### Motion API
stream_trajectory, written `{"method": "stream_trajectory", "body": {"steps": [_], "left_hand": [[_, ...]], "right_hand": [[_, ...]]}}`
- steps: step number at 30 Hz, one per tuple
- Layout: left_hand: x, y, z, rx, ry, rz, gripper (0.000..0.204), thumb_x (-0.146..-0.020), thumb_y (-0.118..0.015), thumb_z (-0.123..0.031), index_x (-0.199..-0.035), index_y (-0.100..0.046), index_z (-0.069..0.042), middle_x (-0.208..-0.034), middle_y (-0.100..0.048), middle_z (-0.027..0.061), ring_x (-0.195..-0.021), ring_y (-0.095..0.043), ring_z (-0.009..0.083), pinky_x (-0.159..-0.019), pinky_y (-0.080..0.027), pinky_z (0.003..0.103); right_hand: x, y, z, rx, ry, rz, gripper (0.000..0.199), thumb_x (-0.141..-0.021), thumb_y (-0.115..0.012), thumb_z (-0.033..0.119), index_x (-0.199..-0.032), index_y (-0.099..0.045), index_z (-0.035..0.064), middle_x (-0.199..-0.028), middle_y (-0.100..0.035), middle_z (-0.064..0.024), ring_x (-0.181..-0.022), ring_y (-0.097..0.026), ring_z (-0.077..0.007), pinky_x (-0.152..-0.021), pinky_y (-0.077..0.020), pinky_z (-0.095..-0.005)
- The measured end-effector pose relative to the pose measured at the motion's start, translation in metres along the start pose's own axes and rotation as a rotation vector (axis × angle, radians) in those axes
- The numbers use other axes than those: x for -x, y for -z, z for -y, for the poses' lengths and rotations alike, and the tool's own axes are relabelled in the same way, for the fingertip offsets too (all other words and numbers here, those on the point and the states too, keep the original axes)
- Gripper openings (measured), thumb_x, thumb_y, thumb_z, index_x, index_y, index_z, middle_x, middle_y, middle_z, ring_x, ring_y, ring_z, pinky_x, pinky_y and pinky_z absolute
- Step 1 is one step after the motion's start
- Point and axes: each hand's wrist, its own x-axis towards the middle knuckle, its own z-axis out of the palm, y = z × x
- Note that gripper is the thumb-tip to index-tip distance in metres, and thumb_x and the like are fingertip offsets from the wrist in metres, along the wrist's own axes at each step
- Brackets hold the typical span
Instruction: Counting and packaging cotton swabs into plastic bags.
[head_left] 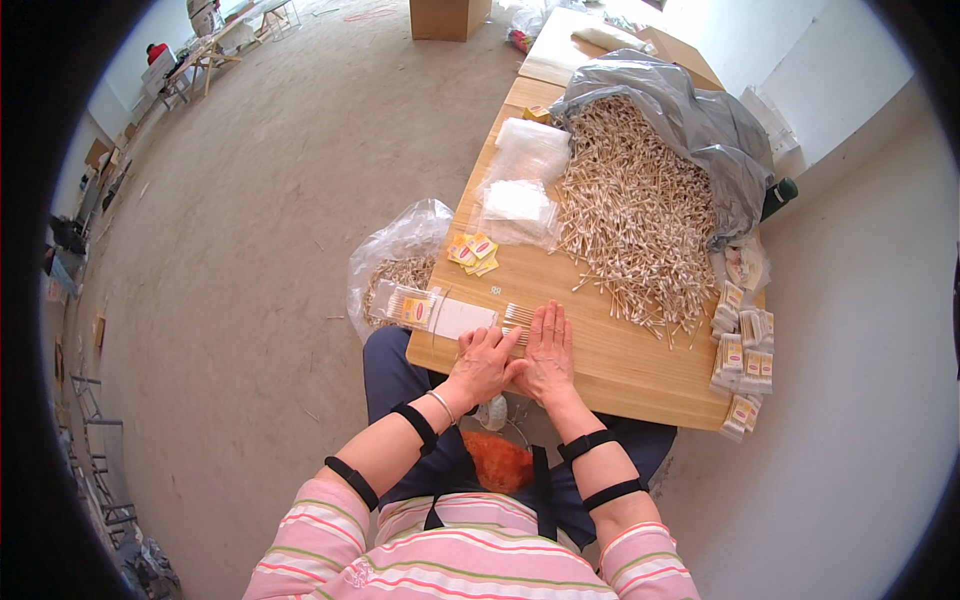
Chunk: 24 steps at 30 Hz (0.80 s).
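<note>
A small row of cotton swabs (pixel 517 317) lies on the wooden table in front of me. My right hand (pixel 548 352) rests flat along its right side, fingers straight and together. My left hand (pixel 484 364) lies over the near left end of the row, fingers slightly bent and spread, thumb close to my right hand. Left of the swabs is a white card or empty packet (pixel 466 318). Beyond it sits a clear pack of swabs (pixel 410 307) with a yellow label. My palms hide part of the row.
A large heap of loose swabs (pixel 635 210) spills from a grey plastic bag (pixel 690 95). Clear bags (pixel 518 202) and yellow label cards (pixel 474 252) lie at left. Filled packs (pixel 742 352) stack at the right edge. A clear bag (pixel 400 240) of swabs stands beside the table.
</note>
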Motion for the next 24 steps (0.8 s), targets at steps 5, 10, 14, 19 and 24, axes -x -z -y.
{"method": "stream_trajectory", "body": {"steps": [5, 10, 14, 19, 24], "left_hand": [[-0.004, 0.0, -0.002, 0.016, 0.025, -0.002, 0.057, -0.088, -0.055, -0.043, -0.134, -0.046, -0.011, -0.098, -0.053, 0.0095, -0.097, -0.049, 0.0253, -0.087, -0.03, 0.041], [-0.014, 0.001, 0.0, 0.073, 0.102, 0.051, 0.057, -0.088, -0.055, -0.043, -0.134, -0.046, -0.01, -0.096, -0.055, 0.0097, -0.095, -0.053, 0.0252, -0.086, -0.031, 0.041], [-0.011, 0.0, 0.003, 0.05, 0.066, 0.035, 0.058, -0.088, -0.055, -0.043, -0.134, -0.046, -0.009, -0.096, -0.055, 0.0097, -0.095, -0.052, 0.0252, -0.086, -0.031, 0.041], [-0.009, 0.004, -0.001, 0.008, 0.04, 0.04, 0.055, -0.087, -0.057, -0.039, -0.133, -0.047, -0.009, -0.096, -0.054, 0.0099, -0.095, -0.051, 0.0258, -0.086, -0.031, 0.04], [-0.007, 0.004, -0.001, -0.019, 0.023, 0.031, 0.055, -0.088, -0.055, -0.042, -0.131, -0.048, -0.007, -0.099, -0.057, 0.0096, -0.097, -0.052, 0.0255, -0.085, -0.032, 0.04]], "right_hand": [[-0.001, 0.002, 0.001, -0.006, -0.016, 0.013, 0.096, -0.077, -0.055, 0.045, -0.144, -0.013, -0.0084, -0.152, -0.009, -0.0258, -0.143, -0.004, -0.0375, -0.116, -0.0033, -0.0457], [-0.002, 0.006, 0.004, -0.024, -0.034, 0.06, 0.093, -0.077, -0.054, 0.041, -0.144, -0.013, -0.0083, -0.153, -0.008, -0.0256, -0.144, -0.003, -0.0374, -0.116, -0.0028, -0.0459], [-0.002, 0.008, 0.004, -0.039, -0.029, 0.069, 0.094, -0.077, -0.053, 0.042, -0.144, -0.012, -0.0083, -0.153, -0.008, -0.0257, -0.144, -0.003, -0.0371, -0.116, -0.0029, -0.046], [-0.001, 0.004, 0.002, -0.028, -0.015, 0.019, 0.095, -0.076, -0.054, 0.042, -0.144, -0.013, -0.0088, -0.152, -0.009, -0.027, -0.143, -0.004, -0.038, -0.116, -0.0034, -0.0464], [-0.001, 0.0, 0.001, -0.04, 0.0, -0.019, 0.094, -0.075, -0.054, 0.041, -0.143, -0.014, -0.0094, -0.151, -0.009, -0.0279, -0.143, -0.004, -0.0389, -0.116, -0.0039, -0.0465]]}}
